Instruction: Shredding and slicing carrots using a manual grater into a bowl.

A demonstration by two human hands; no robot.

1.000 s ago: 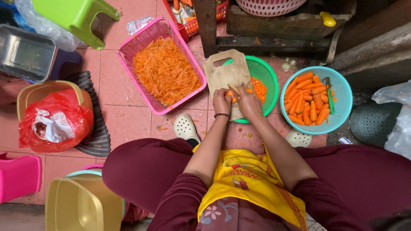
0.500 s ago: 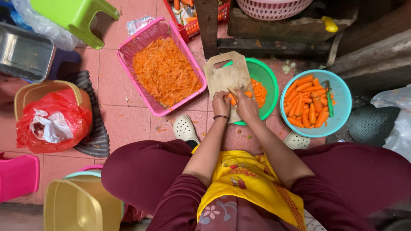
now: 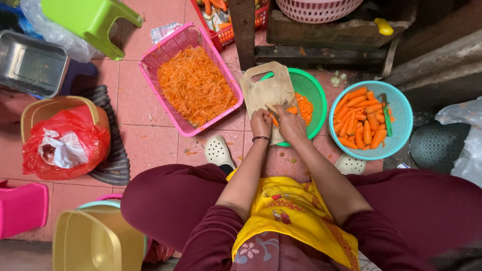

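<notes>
Carrot (image 3: 290,110) lies on our wooden board (image 3: 265,90), which sits over the green basket (image 3: 314,90). Our left hand (image 3: 261,123) is curled tight on a small carrot bit, pressing it to the board. Our right hand (image 3: 290,125) is closed too, just beside it, on something we cannot tell. Whole carrots fill the blue basket (image 3: 401,113).

A pink basket (image 3: 150,70) holds orange shredded carrot (image 3: 195,85). The cutting board (image 3: 265,93) is pale wood over a green basket (image 3: 314,88). Orange peeled carrots (image 3: 364,120) fill a turquoise basket (image 3: 401,108). The apron (image 3: 288,213) is yellow with red print, the trousers (image 3: 165,200) maroon, and the plastic bag (image 3: 65,143) red.
</notes>
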